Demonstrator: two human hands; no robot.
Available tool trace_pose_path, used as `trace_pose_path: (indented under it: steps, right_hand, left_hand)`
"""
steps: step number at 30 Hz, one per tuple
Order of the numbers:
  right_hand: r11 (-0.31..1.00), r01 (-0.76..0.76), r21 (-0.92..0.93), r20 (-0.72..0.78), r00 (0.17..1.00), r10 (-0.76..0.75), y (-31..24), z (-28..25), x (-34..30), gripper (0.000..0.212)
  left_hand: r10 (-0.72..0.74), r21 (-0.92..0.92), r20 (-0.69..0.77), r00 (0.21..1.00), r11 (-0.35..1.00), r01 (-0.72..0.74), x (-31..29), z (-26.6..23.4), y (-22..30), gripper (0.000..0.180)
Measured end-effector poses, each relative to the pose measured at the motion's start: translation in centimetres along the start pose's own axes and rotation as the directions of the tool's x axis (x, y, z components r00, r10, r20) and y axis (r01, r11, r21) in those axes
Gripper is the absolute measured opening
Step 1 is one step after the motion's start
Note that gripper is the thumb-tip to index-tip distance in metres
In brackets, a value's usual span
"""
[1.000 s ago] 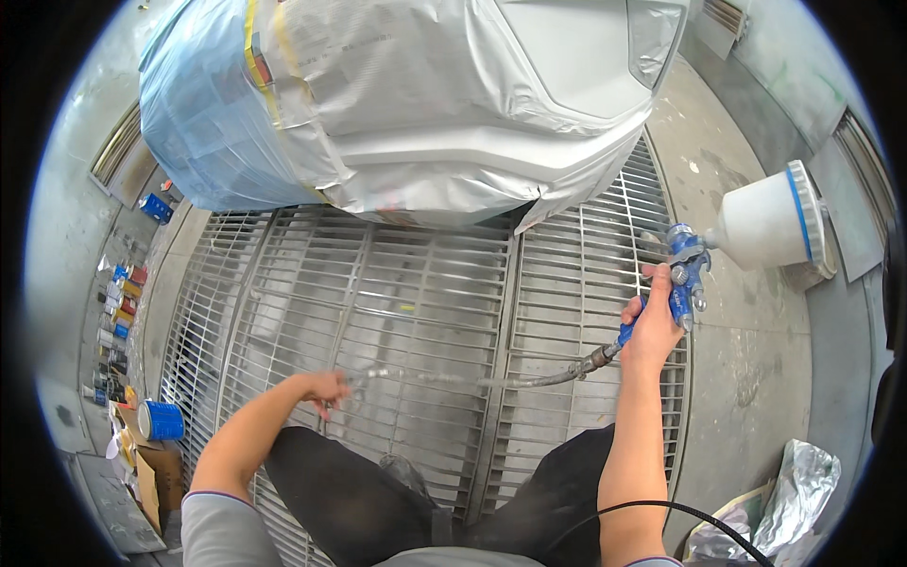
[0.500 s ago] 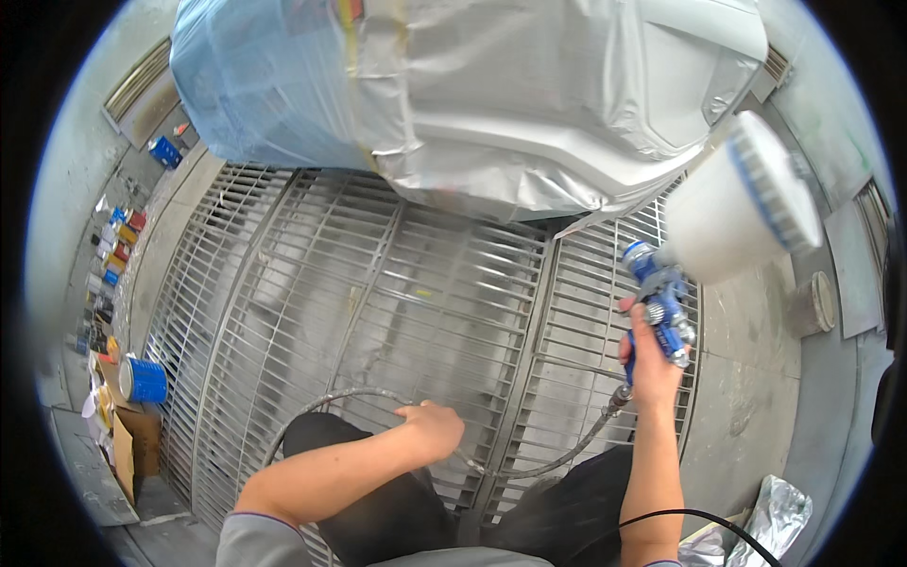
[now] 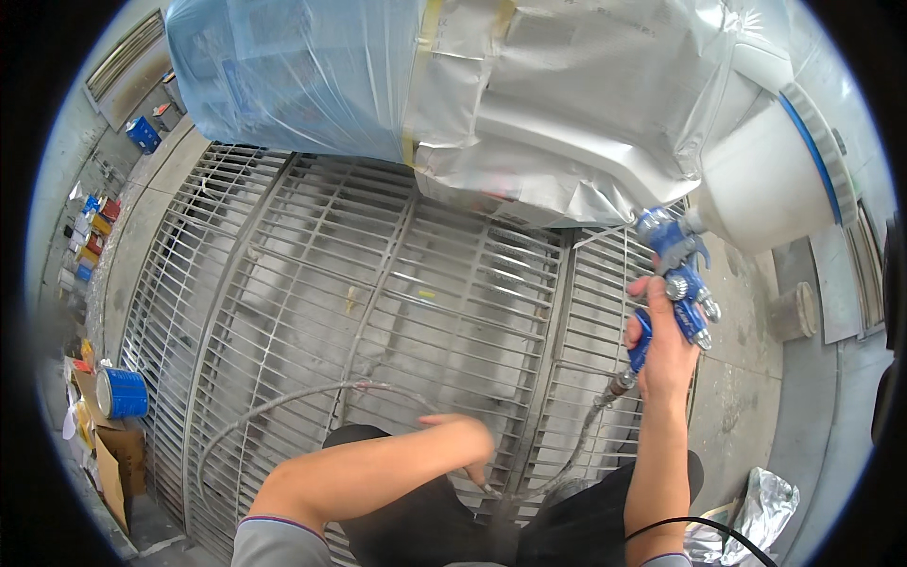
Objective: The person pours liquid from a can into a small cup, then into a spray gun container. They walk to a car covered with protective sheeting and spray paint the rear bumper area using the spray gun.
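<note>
A blue spray gun (image 3: 676,269) with metal knobs is gripped in my right hand (image 3: 669,350), fingers around its handle. On top of it, tilted to the right, sits a large whitish paint cup (image 3: 770,175) with a blue ring and a pale lid. From the handle's base a grey air hose (image 3: 588,425) curves down and left. My left hand (image 3: 458,449), slightly blurred, is closed around this hose in front of my knees; its fingertips are partly hidden. Ahead stands a large vehicle-like body (image 3: 605,85) wrapped in silvery-white covering, with blue film (image 3: 293,80) on its left.
Beneath me lies a metal floor grating (image 3: 444,321). At left stand a blue can (image 3: 123,392), an opened cardboard box (image 3: 121,463) and several small cans along the wall. A bucket (image 3: 795,312) is at right; crumpled foil (image 3: 761,515) lies lower right. A black cable (image 3: 704,522) crosses my right forearm.
The wrapped body has shifted rightward in view. My right hand and the spray gun sit slightly further right. My left hand has moved right and down, and the hose loop spreads wider left.
</note>
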State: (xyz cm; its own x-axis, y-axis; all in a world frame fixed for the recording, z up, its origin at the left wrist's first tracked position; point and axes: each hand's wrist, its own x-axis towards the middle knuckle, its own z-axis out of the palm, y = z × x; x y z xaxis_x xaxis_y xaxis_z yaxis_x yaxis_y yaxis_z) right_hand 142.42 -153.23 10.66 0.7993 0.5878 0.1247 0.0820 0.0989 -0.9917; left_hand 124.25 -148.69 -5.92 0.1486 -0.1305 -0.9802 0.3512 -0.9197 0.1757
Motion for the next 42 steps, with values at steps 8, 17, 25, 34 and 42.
trace_pose_path:
  steps: [8, 17, 25, 34, 42]
  right_hand:
    - [1.000, -0.008, 0.003, 0.144, 0.990, 0.008, 0.6, 7.0, -0.2, 0.021]
    - [0.994, 0.099, -0.045, -0.099, 0.990, -0.103, 2.1, 4.8, 0.9, 0.022]
    - [0.991, 0.125, -0.041, -0.213, 0.968, -0.131, 1.4, 1.7, 1.5, 0.032]
    - [0.994, 0.099, -0.042, -0.145, 0.984, -0.104, 2.0, 1.5, 1.4, 0.020]
    - [0.983, 0.161, -0.085, -0.181, 0.968, -0.174, 2.6, 2.9, 2.3, 0.017]
  left_hand:
    - [0.024, 0.126, 0.085, 0.996, 0.991, -0.035, 0.5, 0.4, -2.0, 0.065]
    - [0.064, 0.024, -0.078, 0.995, 0.998, -0.063, 2.0, 0.6, -2.4, 0.036]
    - [0.199, 0.046, -0.202, 0.959, 0.980, -0.194, -1.3, -0.1, -1.8, 0.037]
    - [0.209, 0.066, -0.217, 0.953, 0.978, -0.200, -1.0, 0.2, -1.2, 0.036]
    - [0.184, 0.039, -0.214, 0.959, 0.983, -0.180, -1.6, -0.2, -1.4, 0.034]
